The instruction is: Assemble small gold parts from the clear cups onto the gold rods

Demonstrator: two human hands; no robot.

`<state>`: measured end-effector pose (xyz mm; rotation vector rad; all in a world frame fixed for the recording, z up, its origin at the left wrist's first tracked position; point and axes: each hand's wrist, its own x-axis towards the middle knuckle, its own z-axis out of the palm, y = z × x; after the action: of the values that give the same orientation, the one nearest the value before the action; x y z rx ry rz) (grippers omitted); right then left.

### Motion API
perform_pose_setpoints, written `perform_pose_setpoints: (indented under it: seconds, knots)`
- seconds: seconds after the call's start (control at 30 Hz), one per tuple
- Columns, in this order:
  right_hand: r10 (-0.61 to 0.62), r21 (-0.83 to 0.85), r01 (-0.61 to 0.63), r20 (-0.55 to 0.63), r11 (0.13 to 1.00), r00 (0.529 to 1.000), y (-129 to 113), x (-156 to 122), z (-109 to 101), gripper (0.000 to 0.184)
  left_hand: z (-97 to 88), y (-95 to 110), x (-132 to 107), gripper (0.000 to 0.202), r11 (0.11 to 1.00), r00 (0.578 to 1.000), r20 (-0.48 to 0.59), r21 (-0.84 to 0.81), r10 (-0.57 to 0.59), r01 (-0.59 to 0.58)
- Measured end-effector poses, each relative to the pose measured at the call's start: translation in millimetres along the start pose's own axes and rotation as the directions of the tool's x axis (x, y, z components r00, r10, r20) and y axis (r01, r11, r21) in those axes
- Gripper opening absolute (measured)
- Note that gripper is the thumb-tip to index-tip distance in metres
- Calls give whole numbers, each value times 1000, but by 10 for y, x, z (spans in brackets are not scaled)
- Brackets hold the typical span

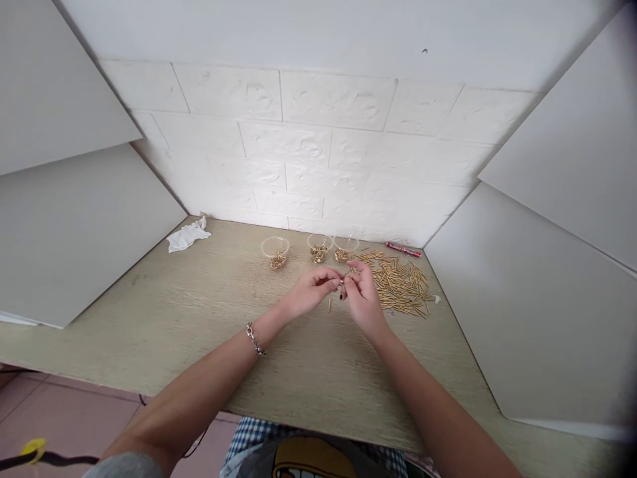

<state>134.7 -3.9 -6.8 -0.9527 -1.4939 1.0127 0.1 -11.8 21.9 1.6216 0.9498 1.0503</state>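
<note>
My left hand (314,291) and my right hand (364,300) meet above the middle of the table, fingertips pinched close together. Between them shows a small gold-coloured piece (342,282), mostly covered by the fingers, so its exact shape is unclear. A single thin gold rod (329,305) lies on the table just below the fingertips. To the right of my right hand spreads a loose pile of many gold rods (398,284). Behind the hands stand a left clear cup (266,249), a middle cup (311,243) and a right cup (354,243), each with small gold-coloured parts inside.
A crumpled white tissue (189,235) lies at the back left of the wooden table (164,318). A red, patterned stick-shaped packet (403,249) rests by the back wall. Grey panels (542,305) close in both sides, and a white brick-patterned wall (298,146) stands behind.
</note>
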Motion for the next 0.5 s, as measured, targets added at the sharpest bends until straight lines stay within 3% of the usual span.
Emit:
perform_pose_setpoints:
  seconds: [0.23,0.5]
  knots:
    - [88,117,-83,-40,990,995,40,9,26,25,19,-39,-3,18,953,994,-40,289,105,-89]
    - [283,277,-276,15,920,959,4,62,31,32,13,-37,-12,20,919,991,-40,381,129,-104]
